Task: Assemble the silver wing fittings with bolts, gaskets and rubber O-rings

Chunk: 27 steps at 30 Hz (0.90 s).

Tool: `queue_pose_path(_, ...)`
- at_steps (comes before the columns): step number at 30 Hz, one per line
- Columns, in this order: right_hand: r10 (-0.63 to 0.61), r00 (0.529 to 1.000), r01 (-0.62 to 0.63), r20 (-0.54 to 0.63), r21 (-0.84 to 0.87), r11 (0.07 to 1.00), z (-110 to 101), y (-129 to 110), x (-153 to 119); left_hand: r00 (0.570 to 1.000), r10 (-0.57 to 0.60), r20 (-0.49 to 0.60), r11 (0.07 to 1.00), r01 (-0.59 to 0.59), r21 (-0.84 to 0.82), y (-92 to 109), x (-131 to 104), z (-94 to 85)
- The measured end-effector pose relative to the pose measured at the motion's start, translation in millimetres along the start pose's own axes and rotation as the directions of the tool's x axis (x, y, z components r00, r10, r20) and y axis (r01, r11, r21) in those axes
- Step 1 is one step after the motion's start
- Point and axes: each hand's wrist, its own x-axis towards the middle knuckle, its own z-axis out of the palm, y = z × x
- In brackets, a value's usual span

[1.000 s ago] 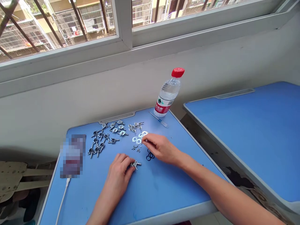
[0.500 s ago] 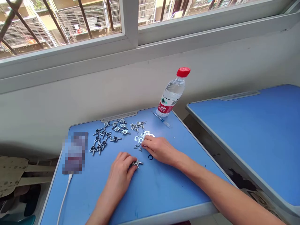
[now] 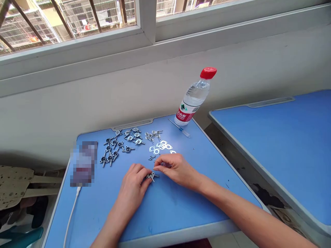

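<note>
Fitting [image 3: 152,176]: on the near half of the desk [image 3: 144,220], a small metal piece with a thin pin slanting toward me and a short stem pointing right.
Left hand [image 3: 133,181]: resting on the desk; I have its thumb and forefinger clamped on the fitting from the left.
Right hand [image 3: 177,168]: just beside the fitting, to its upper right. I see thumb and forefinger tips together; I cannot tell from here whether anything small sits between them.
Cable [image 3: 70,217]: white, running from the near left up to the phone.
Phone [image 3: 83,165]: flat near the left edge, pixelated on my feed.
Screws [image 3: 151,158]: a loose little cluster beyond the fitting, near the right fingertips.
Bodies [image 3: 128,149]: a group with black round centres, between phone and screws, stems at various angles.
Plates [image 3: 162,146]: thin, shiny, some overlapping, beyond the right hand.
Plated pieces [image 3: 139,141]: behind and to the right of the bodies.
Levers [image 3: 153,135]: a small heap beyond the plates.
Screwdriver [image 3: 181,130]: lying aslant, clear handle toward me, just in front of the bottle.
Bottle [image 3: 192,103]: red cap, water inside, at the far right corner.
Wall [image 3: 103,106]: pale, behind the desk.
Window [image 3: 147,24]: barred, above the wall.
</note>
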Motion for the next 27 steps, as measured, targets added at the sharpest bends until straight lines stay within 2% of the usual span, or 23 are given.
queue_pose_path(6,0.04,0.992,-0.04,0.119,-0.007,0.999,0.1,-5.1,-1.4,1.0,0.011,-0.011,1.0,-0.011,0.008,1.2,-0.7,-0.9)
queue_pose_path(9,0.015,0.988,-0.012,0.157,-0.024,1.0,0.7,-4.1,-2.4,1.0,0.001,-0.012,1.0,-0.001,0.004,1.2,-1.2,0.0)
queue_pose_path(15,0.046,0.994,-0.038,0.096,-0.077,0.996,5.6,-1.2,-5.4,1.0,-0.02,-0.003,1.0,0.02,0.004,2.7,-1.2,-0.1)
queue_pose_path(21,-0.109,0.988,0.124,0.108,-0.147,0.981,11.3,4.5,-7.0,1.0,-0.021,-0.005,1.0,0.021,-0.003,3.0,-1.6,0.0)
queue_pose_path(27,-0.165,0.976,0.195,0.142,-0.236,0.952,14.2,9.6,-9.1,1.0,-0.026,-0.009,0.999,0.026,-0.024,2.8,-1.8,0.3)
